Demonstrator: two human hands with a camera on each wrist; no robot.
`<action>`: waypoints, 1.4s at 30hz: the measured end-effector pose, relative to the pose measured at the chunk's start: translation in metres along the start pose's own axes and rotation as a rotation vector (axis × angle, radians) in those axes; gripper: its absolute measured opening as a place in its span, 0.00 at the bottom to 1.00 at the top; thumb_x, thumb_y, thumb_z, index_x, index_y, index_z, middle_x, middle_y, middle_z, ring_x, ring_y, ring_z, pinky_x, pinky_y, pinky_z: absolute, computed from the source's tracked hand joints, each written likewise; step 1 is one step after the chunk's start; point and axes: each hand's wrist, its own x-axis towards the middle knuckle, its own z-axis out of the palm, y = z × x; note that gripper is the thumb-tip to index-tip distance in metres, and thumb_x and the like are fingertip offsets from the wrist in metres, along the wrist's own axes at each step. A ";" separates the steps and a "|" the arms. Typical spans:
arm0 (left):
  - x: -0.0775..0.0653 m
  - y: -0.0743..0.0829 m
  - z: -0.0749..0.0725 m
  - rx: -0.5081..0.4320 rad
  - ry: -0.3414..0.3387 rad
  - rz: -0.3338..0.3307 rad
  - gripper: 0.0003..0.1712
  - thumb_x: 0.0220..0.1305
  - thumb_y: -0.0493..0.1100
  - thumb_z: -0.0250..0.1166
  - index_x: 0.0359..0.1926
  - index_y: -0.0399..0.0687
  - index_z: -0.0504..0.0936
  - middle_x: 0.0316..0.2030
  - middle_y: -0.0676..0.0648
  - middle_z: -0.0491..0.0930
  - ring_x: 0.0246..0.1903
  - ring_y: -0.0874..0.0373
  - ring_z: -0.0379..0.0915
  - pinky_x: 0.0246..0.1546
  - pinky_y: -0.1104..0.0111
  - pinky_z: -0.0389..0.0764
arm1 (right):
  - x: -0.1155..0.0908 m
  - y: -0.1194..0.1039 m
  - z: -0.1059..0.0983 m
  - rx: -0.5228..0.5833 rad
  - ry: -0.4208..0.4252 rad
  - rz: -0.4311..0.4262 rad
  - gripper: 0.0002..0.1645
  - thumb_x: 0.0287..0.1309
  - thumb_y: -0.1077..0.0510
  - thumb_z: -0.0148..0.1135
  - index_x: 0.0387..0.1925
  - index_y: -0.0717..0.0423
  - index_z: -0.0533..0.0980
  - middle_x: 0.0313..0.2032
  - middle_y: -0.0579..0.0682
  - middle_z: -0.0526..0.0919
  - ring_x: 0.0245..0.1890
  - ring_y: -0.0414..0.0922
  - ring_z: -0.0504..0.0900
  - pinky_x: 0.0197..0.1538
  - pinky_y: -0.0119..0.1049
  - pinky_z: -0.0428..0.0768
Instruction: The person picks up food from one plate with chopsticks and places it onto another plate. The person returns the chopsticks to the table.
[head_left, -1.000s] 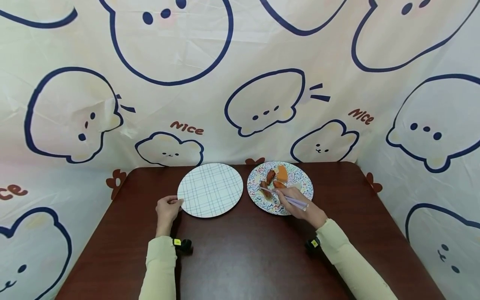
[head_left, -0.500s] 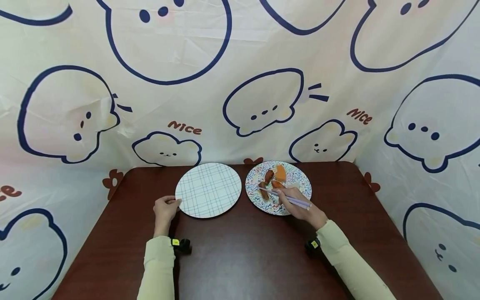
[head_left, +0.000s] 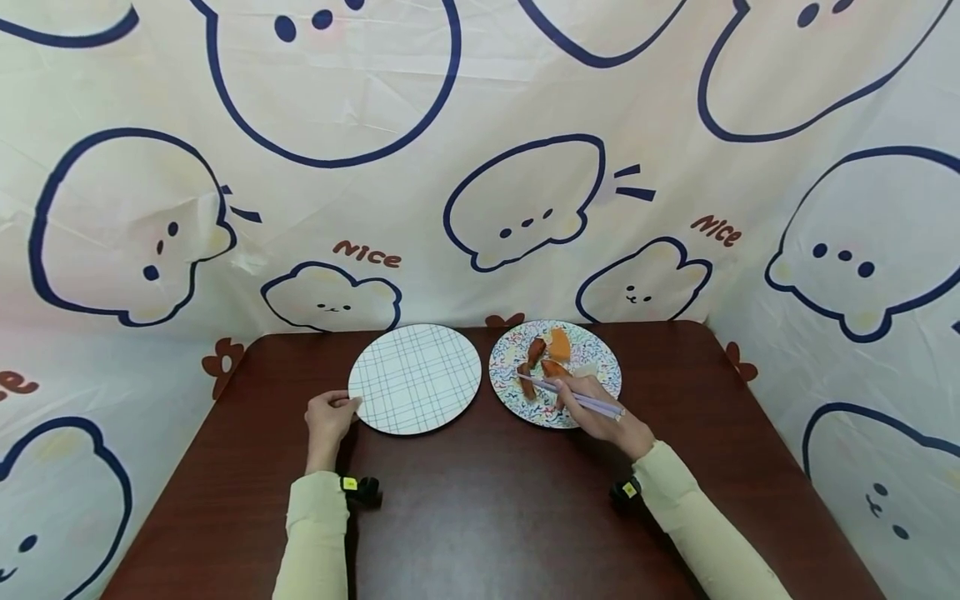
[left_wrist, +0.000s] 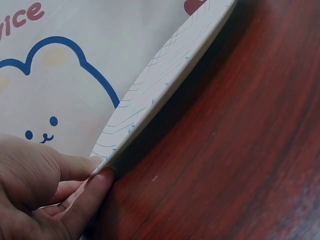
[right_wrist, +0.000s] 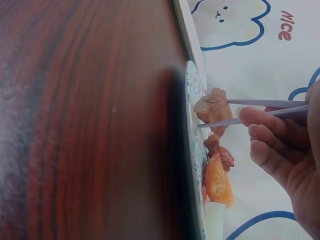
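My left hand [head_left: 327,427] pinches the near-left rim of a white plate with a blue grid pattern [head_left: 415,379], thumb above and finger below in the left wrist view. Nothing lies on that plate. Beside it, my right hand [head_left: 600,410] holds a pair of pale lilac chopsticks [right_wrist: 265,103] over a colourfully speckled plate [head_left: 505,358]. The chopstick tips straddle a brown piece of meat [right_wrist: 215,107] at that plate's left side. More brown meat [head_left: 537,351], an orange chunk [head_left: 559,344] and a whitish piece [right_wrist: 215,220] share the plate, partly hidden by the hand.
Both plates stand near the far edge of a dark reddish-brown wooden table [head_left: 465,517]. A pale cloth with cartoon outlines [head_left: 420,192] hangs close behind the table and along its sides. The plates sit close together with a narrow gap.
The view has shifted slightly, so everything sits a little further left. Both hands keep their places and grips; the chopsticks stay at the same piece of meat.
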 end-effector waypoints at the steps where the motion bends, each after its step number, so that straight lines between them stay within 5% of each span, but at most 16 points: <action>1: 0.000 0.000 0.000 -0.003 0.001 0.001 0.21 0.69 0.38 0.65 0.57 0.27 0.79 0.44 0.33 0.82 0.27 0.62 0.82 0.31 0.70 0.84 | 0.000 -0.001 0.000 -0.005 0.000 0.000 0.21 0.80 0.57 0.45 0.52 0.67 0.82 0.20 0.54 0.77 0.16 0.35 0.64 0.17 0.28 0.63; 12: -0.001 0.000 -0.002 -0.001 -0.013 0.007 0.22 0.70 0.39 0.65 0.58 0.27 0.78 0.45 0.32 0.82 0.28 0.62 0.82 0.32 0.69 0.84 | -0.004 -0.009 0.003 -0.110 0.019 -0.095 0.20 0.77 0.63 0.49 0.61 0.68 0.77 0.30 0.54 0.84 0.25 0.36 0.74 0.32 0.32 0.79; 19: -0.002 0.000 -0.002 -0.003 -0.014 0.005 0.22 0.70 0.39 0.65 0.58 0.28 0.78 0.44 0.33 0.82 0.27 0.64 0.82 0.31 0.70 0.82 | -0.006 -0.021 0.005 -0.220 0.033 -0.163 0.21 0.75 0.61 0.50 0.61 0.68 0.77 0.50 0.62 0.86 0.47 0.53 0.85 0.55 0.52 0.82; 25: 0.000 0.001 -0.001 -0.010 -0.002 0.004 0.21 0.69 0.39 0.65 0.57 0.28 0.78 0.41 0.36 0.82 0.24 0.65 0.80 0.29 0.71 0.81 | -0.003 -0.021 0.006 -0.339 0.057 -0.252 0.20 0.68 0.66 0.56 0.59 0.69 0.79 0.55 0.63 0.85 0.51 0.56 0.86 0.54 0.52 0.83; 33: -0.001 0.000 -0.002 -0.002 -0.006 0.003 0.21 0.70 0.38 0.65 0.58 0.27 0.78 0.41 0.37 0.82 0.24 0.65 0.80 0.29 0.71 0.81 | 0.006 -0.007 0.010 -0.516 0.117 -0.452 0.23 0.55 0.70 0.66 0.54 0.72 0.81 0.37 0.60 0.88 0.33 0.49 0.86 0.35 0.41 0.86; 42: 0.000 0.000 -0.001 0.004 0.008 0.006 0.21 0.69 0.38 0.65 0.56 0.27 0.79 0.40 0.37 0.82 0.24 0.64 0.81 0.28 0.71 0.81 | 0.005 -0.014 0.010 -0.612 0.045 -0.368 0.23 0.63 0.65 0.62 0.58 0.70 0.79 0.41 0.61 0.88 0.39 0.52 0.85 0.42 0.44 0.86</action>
